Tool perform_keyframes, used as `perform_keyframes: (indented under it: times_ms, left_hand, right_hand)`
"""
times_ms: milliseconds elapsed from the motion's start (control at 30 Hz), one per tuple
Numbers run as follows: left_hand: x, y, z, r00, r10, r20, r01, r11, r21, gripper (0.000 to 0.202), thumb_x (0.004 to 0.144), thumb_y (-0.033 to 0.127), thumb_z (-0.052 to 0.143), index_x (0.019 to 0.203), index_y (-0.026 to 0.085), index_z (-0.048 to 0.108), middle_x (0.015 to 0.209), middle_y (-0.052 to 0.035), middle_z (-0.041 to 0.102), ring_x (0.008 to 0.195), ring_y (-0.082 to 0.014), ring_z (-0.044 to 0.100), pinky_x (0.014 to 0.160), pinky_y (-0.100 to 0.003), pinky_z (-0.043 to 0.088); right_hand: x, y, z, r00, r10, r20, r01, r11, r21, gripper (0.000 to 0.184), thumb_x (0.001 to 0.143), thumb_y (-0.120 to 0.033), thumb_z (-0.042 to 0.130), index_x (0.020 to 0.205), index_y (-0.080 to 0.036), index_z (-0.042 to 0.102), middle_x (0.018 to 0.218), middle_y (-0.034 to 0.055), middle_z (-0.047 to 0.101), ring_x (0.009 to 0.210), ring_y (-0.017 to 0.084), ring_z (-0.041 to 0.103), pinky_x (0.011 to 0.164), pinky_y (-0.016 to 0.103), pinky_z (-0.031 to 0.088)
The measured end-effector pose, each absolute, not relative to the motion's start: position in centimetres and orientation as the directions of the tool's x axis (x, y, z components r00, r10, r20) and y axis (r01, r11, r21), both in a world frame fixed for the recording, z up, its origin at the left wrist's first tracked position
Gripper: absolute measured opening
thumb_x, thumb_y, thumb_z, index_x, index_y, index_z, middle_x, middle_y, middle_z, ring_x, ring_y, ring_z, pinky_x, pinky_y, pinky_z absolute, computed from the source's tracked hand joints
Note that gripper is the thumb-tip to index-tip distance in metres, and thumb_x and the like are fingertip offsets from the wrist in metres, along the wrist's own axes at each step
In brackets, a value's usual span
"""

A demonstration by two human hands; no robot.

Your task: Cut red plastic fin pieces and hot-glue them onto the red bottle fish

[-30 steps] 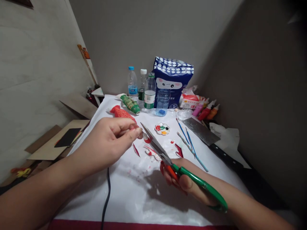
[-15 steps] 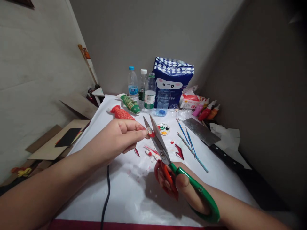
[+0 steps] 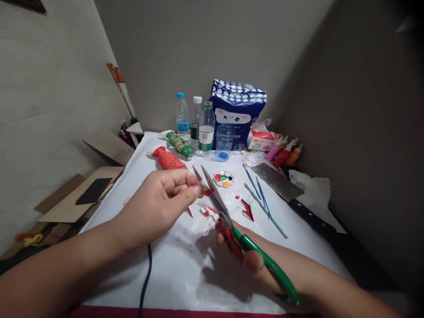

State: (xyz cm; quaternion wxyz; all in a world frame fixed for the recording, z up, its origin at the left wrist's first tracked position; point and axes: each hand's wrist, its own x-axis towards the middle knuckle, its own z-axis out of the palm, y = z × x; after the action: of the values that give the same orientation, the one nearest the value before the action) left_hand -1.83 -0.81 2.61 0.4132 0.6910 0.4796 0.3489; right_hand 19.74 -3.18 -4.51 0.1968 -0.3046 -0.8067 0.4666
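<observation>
My left hand (image 3: 165,198) pinches a small red piece (image 3: 206,192) between thumb and fingertips; its material is hard to make out. My right hand (image 3: 251,260) grips scissors (image 3: 228,218) with one green and one red handle. The scissor blades are parted, and the red piece lies between or against them. Behind my left hand a red fish-shaped craft (image 3: 168,159) rests on the white-covered table (image 3: 172,274). A green fish-shaped craft (image 3: 179,143) lies beyond it. Red scraps (image 3: 247,210) are scattered below the blades.
A flower-shaped paint palette (image 3: 223,178) sits past the blades. Paintbrushes (image 3: 261,194) and a cleaver (image 3: 278,181) lie to the right. Plastic bottles (image 3: 206,132), a blue bag (image 3: 238,110) and paint tubes (image 3: 286,152) stand at the back. A black cable (image 3: 145,278) crosses the front.
The scissors have tilted and shifted slightly left, with the right hand turning. My left hand has moved a little left and down, still pinching the red piece.
</observation>
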Motion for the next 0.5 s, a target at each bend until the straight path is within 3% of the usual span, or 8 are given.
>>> perform_keyframes:
  times_ms: [267, 500]
  left_hand:
    - [-1.69, -0.92, 2.14, 0.305, 0.948, 0.086, 0.402, -0.21, 0.891, 0.02, 0.084, 0.028, 0.052, 0.07, 0.014, 0.055, 0.054, 0.0075, 0.04, 0.047, -0.005, 0.03, 0.042, -0.017, 0.022]
    - [-1.57, -0.76, 1.92, 0.286, 0.955, 0.074, 0.37, -0.182, 0.911, 0.016, 0.082, 0.026, 0.053, 0.071, 0.015, 0.057, 0.056, 0.0066, 0.046, 0.048, -0.0057, 0.035, 0.044, -0.017, 0.026]
  right_hand:
    - [20.2, -2.88, -4.06, -0.755, 0.655, 0.004, 0.299, 0.351, -0.887, 0.081, 0.076, -0.085, 0.009, 0.093, -0.016, 0.048, 0.087, 0.0058, 0.048, 0.073, 0.017, 0.041, 0.067, 0.031, 0.042]
    - [20.15, -2.9, -4.07, -0.719, 0.692, -0.064, 0.294, 0.22, -0.93, 0.077, 0.07, -0.09, 0.019, 0.079, -0.018, 0.043, 0.071, -0.0003, 0.043, 0.062, 0.013, 0.034, 0.055, 0.026, 0.033]
